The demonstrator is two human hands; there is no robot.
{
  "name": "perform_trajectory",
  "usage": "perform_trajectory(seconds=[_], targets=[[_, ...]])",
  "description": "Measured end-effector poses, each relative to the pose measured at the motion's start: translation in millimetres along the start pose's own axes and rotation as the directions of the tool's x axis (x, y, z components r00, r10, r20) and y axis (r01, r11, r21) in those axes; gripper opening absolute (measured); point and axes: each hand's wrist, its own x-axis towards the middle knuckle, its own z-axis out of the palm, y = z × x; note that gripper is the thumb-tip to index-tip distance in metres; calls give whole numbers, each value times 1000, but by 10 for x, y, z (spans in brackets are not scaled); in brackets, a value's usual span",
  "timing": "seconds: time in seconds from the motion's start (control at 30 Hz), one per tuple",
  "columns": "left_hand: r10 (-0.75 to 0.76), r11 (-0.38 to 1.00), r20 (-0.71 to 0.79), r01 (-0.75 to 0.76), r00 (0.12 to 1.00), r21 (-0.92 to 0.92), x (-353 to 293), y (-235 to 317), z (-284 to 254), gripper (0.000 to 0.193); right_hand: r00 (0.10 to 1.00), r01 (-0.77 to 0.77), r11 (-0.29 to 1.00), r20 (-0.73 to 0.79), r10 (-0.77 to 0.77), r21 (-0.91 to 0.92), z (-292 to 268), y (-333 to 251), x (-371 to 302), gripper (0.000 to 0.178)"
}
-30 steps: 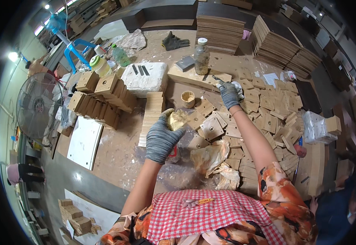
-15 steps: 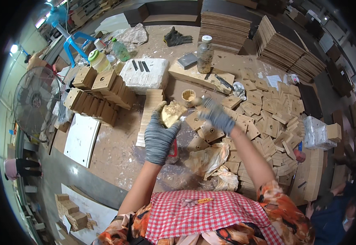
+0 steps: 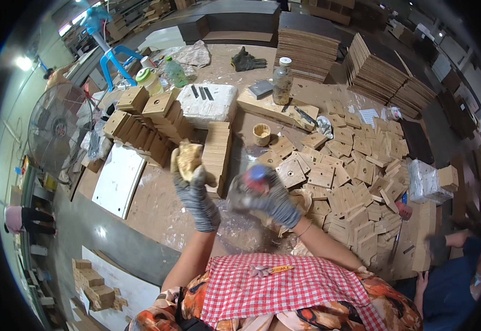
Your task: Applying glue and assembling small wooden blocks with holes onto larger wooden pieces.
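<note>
My left hand (image 3: 195, 199), in a grey striped knit glove, is closed around a tan, putty-like lump (image 3: 187, 159). It is raised beside a row of wooden blocks (image 3: 218, 149) lined up on the table. My right hand (image 3: 282, 201), gloved the same way, is closed on a blurred container with a blue top (image 3: 256, 173) and some red below it. Motion smears its fingers and most of the container. Beyond the hands stands a small tan cup with putty-coloured paste (image 3: 261, 135). A crumpled cloth (image 3: 302, 205) lies partly behind my right hand.
Loose wooden blocks with holes (image 3: 342, 171) spread over the right side. Stacked blocks (image 3: 152, 118) stand at left, near a white wrapped block (image 3: 207, 105). A jar (image 3: 282, 83) and dark glove (image 3: 248, 59) lie farther back. A person (image 3: 453, 281) is at lower right.
My right hand has come back toward me from beside the paste cup and now grips the blue-topped container. My left hand has moved left with the tan lump.
</note>
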Motion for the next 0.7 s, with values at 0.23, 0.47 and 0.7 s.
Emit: perform_trajectory(seconds=[0.23, 0.47, 0.7], targets=[[-86, 992, -112, 95, 990, 80, -255, -262, -634, 69, 738, 637, 485, 295, -607, -599, 188, -1331, 520, 63], [-160, 980, -87, 169, 983, 107, -494, -335, -649, 69, 625, 344, 11, 220, -749, -939, -158, -1629, 1503, 66], [-289, 951, -136, 301, 948, 72, -459, -234, -645, 74, 654, 222, -167, 273, -705, -961, -308, -1416, 1754, 75]])
